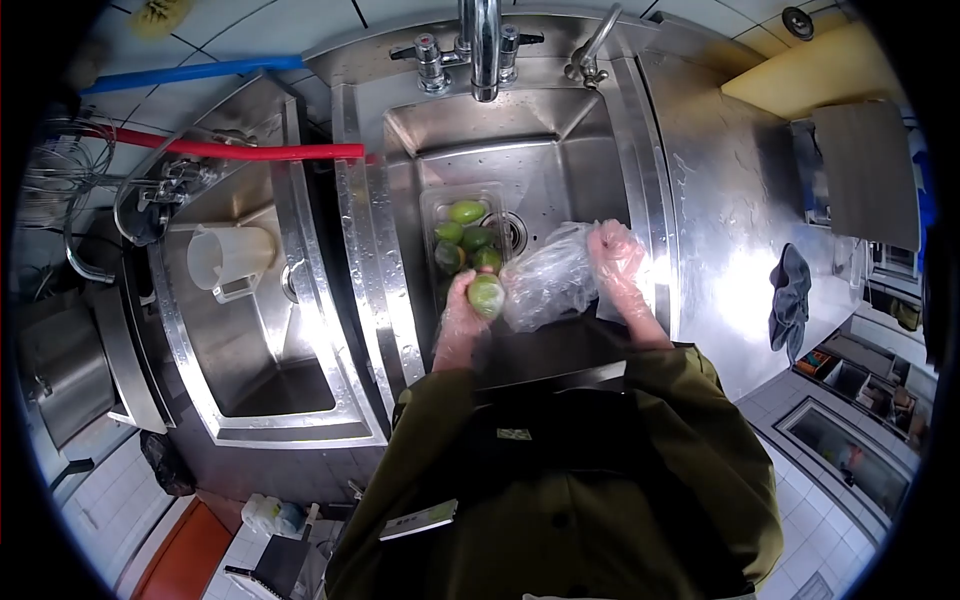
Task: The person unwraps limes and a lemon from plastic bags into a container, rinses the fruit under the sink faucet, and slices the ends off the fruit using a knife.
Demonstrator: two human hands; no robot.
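Observation:
My left hand (pixel 462 318), in a clear disposable glove, is closed around a green fruit (pixel 486 297) that looks like a lime. Just beyond it, a clear plastic container (pixel 432 200) in the sink holds several more green fruits (pixel 466 211), some darker than others. My right hand (pixel 619 258), also gloved, is closed on the upper right side of a crumpled clear plastic bag (pixel 552 280). The bag hangs over the near part of the sink between my hands. Its contents, if any, I cannot make out.
A tap (pixel 485 60) rises behind the steel sink (pixel 590 150). In the left sink stands a translucent pitcher (pixel 232 256), with a red tube (pixel 260 152) above. To the right, a dark cloth (pixel 790 300) lies on the steel counter (pixel 715 230).

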